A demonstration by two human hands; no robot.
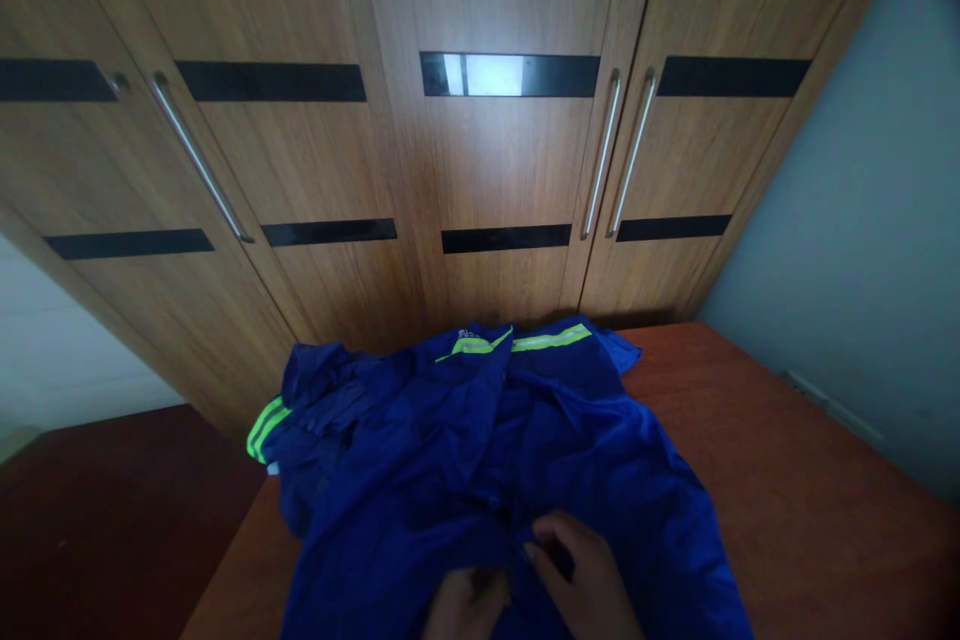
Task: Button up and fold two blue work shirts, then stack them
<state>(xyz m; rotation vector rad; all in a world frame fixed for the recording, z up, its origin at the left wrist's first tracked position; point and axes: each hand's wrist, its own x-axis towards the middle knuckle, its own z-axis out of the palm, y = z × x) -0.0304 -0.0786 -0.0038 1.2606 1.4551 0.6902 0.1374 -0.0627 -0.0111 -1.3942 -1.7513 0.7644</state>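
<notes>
My blue jacket [420,440] lies spread on the reddish counter [757,470], collar end away from me. My right grip [592,580] is low on the jacket's front, near its middle opening: thumb and forefinger drawn narrow, pinching its cloth. My left grip [466,608] is just beside, over the jacket, fingers curled; blurred and dark, I cannot tell if it holds cloth. Yellow-green bands [551,340] cross the jacket's upper part. Wooden wardrobe [495,160] beyond the jacket; pale wall [847,300] off to its right.
</notes>
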